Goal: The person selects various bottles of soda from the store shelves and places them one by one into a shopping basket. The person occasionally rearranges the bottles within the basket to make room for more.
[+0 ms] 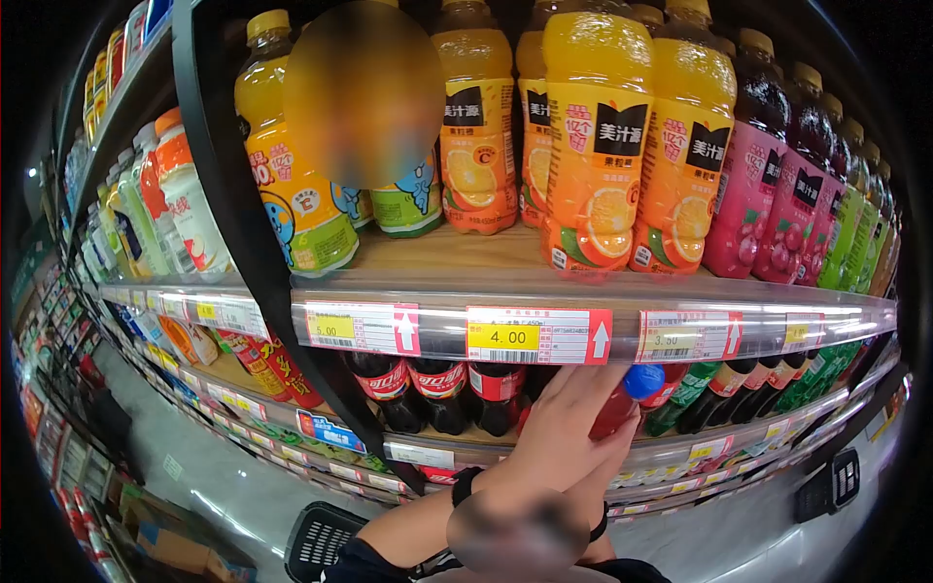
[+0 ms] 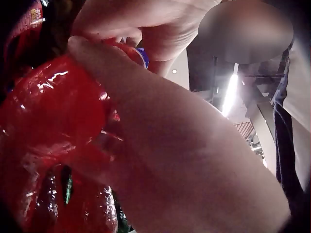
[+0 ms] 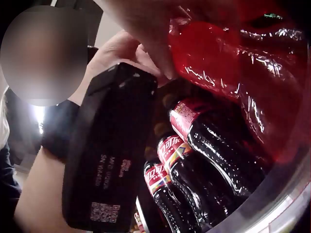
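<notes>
Left hand (image 1: 552, 420): at five o'clock in the head view, fingers extended towards one o'clock, tips hidden. Right hand (image 1: 595, 474): just beside, partly covered, curled in a grip. Left wrist (image 1: 480, 480): black-banded. Right wrist (image 1: 595, 507): likewise. Left forearm (image 1: 416, 530): bare, slanting towards two o'clock.

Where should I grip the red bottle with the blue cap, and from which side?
Probably round the body of the red bottle, below its blue cap, from the front: the shelf rail runs above, cola bottles stand to its left, and the rounded body offers more to wrap than the cap.
</notes>
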Demonstrator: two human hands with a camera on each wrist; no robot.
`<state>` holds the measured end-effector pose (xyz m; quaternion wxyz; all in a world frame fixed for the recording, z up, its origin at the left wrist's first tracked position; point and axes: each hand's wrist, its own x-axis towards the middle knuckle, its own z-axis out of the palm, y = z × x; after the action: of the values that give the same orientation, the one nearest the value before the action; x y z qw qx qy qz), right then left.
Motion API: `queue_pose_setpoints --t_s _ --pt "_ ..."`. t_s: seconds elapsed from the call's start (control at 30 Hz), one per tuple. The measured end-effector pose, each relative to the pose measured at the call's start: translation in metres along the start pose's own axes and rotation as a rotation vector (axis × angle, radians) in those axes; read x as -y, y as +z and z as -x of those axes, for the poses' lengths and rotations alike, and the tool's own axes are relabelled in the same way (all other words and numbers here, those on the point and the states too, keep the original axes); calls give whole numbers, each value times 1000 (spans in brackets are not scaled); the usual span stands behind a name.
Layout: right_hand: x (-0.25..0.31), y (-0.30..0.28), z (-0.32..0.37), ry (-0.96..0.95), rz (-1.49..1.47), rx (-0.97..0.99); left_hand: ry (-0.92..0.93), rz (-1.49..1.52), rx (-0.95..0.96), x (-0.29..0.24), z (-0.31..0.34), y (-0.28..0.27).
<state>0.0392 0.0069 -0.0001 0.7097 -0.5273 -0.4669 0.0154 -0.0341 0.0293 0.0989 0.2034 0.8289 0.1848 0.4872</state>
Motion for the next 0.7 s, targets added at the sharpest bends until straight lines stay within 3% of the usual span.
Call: queue_pose_setpoints --t_s 0.23,0.27,0.37,0.43,0.5,0.7 --pt "-9 1 7 29 -37 14 263 -2 -116 -2 20 12" --pt "-11 3 10 36 -48 24 347 -128 -70 -7 26 5" --pt "-16 10 11 62 -91 54 554 80 -44 -22 36 -18" --pt "-20 19 16 89 -141 117 644 82 -212 -26 37 -26" --pt "-25 31 24 124 -217 218 609 42 -336 -32 46 -38" --pt "-33 94 84 357 -516 675 220 -306 -502 -23 130 -88"
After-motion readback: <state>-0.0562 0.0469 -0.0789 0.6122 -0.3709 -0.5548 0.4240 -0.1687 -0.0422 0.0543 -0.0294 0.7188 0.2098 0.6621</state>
